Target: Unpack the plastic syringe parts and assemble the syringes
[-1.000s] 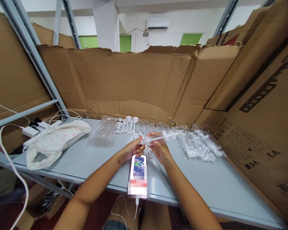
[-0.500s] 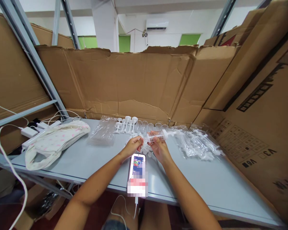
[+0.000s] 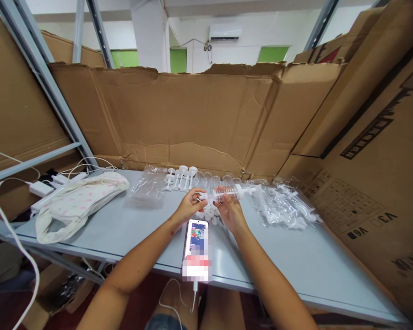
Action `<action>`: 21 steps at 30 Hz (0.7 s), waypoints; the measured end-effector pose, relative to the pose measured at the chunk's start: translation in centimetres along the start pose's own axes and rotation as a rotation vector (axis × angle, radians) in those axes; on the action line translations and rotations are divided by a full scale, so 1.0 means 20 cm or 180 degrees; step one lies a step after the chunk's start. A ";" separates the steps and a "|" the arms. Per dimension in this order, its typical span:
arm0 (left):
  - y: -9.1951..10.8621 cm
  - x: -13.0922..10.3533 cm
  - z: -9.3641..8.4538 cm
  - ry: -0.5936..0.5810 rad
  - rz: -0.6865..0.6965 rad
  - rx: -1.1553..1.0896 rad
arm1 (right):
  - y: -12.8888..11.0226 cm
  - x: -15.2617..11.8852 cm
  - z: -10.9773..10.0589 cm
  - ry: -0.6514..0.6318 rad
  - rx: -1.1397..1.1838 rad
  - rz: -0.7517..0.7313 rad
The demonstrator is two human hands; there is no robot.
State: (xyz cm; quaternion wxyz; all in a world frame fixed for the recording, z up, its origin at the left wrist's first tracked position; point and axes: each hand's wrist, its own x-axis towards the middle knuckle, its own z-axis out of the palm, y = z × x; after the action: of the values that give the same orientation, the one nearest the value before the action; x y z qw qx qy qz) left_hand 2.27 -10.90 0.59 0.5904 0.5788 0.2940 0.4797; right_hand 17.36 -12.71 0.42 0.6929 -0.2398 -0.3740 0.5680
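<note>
1. Over the middle of the grey worktop [image 3: 131, 229], just beyond the phone [image 3: 197, 250], both hands meet on one clear plastic syringe [image 3: 227, 192].
2. Right hand [image 3: 231, 211]: its grip is clamped on the syringe barrel, fingers curled under it and the thumb on the near side. The palm faces up and away, and the forearm runs in from the lower right.
3. Left hand [image 3: 187, 206]: thumb and forefinger are pinched together on a small white cap [image 3: 203, 196] at the barrel's left end; the other fingers are loosely curled. This forearm comes in from the lower left, wrist bent slightly inward.
4. Syringe: it is held a little above the worktop, its long axis nearly level and running left to right. The capped end points left toward the left hand, and the white plunger end sticks out to the right, past the right hand's fingers.
5. Just under the hands lies a small heap of white parts [image 3: 209, 213].
6. Behind the hands a row of white plungers [image 3: 181, 176] stands upright, with clear barrels [image 3: 213, 181] beside it.
7. Right of the hands lies a pile of bagged syringes [image 3: 282, 206]; to the left are an empty clear bag [image 3: 148, 185] and, farther off, a pink-dotted cloth pouch [image 3: 79, 201].
</note>
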 end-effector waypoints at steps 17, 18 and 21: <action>0.02 0.03 -0.07 0.0558 0.0162 0.1089 | 0.02 0.00 0.00 0.0110 -0.0083 0.0021; 0.03 0.03 -0.09 0.0646 0.0271 0.1527 | 0.01 0.01 -0.01 0.0154 -0.0082 0.0012; 0.07 0.04 -0.17 0.0947 0.0476 0.3294 | 0.01 0.02 -0.03 0.0299 -0.0116 -0.0024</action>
State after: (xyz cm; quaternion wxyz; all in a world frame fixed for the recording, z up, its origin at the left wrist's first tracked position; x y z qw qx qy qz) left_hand -0.85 -9.02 1.50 0.1446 0.7390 0.5301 0.3898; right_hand 17.66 -12.28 0.02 0.7074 -0.2774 -0.3522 0.5465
